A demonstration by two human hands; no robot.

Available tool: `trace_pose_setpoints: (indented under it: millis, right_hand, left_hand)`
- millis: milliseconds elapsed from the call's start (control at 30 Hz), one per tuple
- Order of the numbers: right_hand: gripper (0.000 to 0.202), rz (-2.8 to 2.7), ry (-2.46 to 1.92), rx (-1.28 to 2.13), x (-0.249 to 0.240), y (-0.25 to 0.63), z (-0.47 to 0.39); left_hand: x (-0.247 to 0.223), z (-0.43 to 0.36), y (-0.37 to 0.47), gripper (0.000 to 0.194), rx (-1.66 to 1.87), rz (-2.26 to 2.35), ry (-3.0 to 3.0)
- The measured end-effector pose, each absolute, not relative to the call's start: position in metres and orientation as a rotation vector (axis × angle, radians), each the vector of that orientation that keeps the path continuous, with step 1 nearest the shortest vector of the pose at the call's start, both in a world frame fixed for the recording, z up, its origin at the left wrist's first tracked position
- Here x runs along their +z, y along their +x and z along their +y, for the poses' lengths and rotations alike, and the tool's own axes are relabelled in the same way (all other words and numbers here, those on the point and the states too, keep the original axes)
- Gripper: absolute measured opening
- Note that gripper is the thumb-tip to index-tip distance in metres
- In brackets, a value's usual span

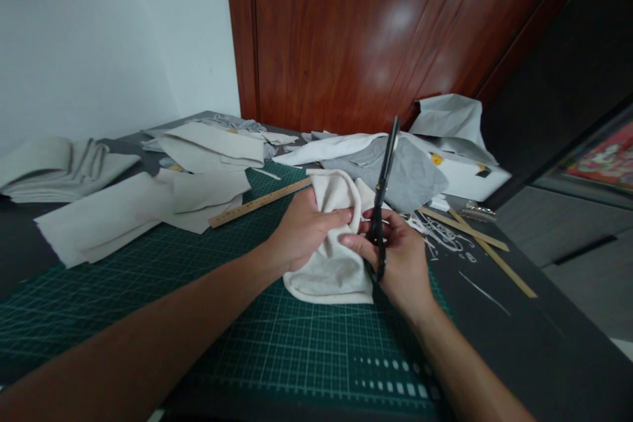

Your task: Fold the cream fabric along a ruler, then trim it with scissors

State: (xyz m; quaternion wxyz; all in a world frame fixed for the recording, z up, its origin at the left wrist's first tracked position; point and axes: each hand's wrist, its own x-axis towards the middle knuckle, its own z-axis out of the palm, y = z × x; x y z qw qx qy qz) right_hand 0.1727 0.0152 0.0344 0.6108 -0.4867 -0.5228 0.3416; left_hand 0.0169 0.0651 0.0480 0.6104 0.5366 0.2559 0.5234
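A cream fabric piece [331, 277] with a thick rolled edge is bunched up over the green cutting mat [277, 349]. My left hand [304, 227] grips it from the left, the thumb pressed on top near the rolled edge. On its right side my right hand [400, 254] holds a pair of black scissors [383, 184], blades pointing up and away from me. The right thumb also rests against the fabric. The scissor blades look closed and stand apart from the cloth.
Folded cream fabric [119, 211] and a wooden ruler [260, 203] lie to the left. Grey cloth [415, 175] and a white box [465, 178] sit at the back right. Crossed wooden strips [499, 260] and white cord scraps [445, 234] lie right of the mat.
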Motion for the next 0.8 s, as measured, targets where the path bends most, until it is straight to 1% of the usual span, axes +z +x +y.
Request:
trace_pose_setpoints:
  millis: [200, 300, 433, 500, 567, 667, 733, 800]
  right_hand:
    - [0.046, -1.136, -1.141, 0.701, 0.0309, 0.1768, 0.0190]
    - [0.045, -1.117, -1.148, 0.723, 0.0319, 0.1795, 0.0201]
    - [0.041, -1.113, -1.144, 0.782, 0.0307, 0.1787, 0.0209]
    - [0.042, -1.128, -1.142, 0.806, 0.0296, 0.1785, 0.0211]
    - [0.048, -1.155, -1.142, 0.818, 0.0294, 0.1790, 0.0207]
    - [0.057, -1.213, -1.148, 0.821, 0.0314, 0.1799, 0.0192]
    - [0.057, -1.244, -1.156, 0.811, 0.0336, 0.1798, 0.0180]
    - [0.053, -1.249, -1.156, 0.790, 0.0354, 0.1796, 0.0173]
  left_hand:
    - [0.0518, 0.0652, 0.0100, 0.043, 1.081, 0.659, 1.368]
    - [0.0519, 0.0647, 0.0073, 0.040, 1.014, 0.676, 1.464]
    - [0.0474, 0.0638, 0.0104, 0.038, 1.039, 0.735, 1.516]
    - [0.0447, 0.0637, 0.0126, 0.039, 1.049, 0.777, 1.521]
    - [0.0429, 0.0638, 0.0142, 0.038, 1.054, 0.813, 1.517]
    - [0.0424, 0.0638, 0.0150, 0.031, 1.071, 0.832, 1.513]
    - [0.0430, 0.0636, 0.0150, 0.028, 1.080, 0.821, 1.496]
    - [0.0439, 0.0632, 0.0149, 0.027, 1.102, 0.808, 1.455]
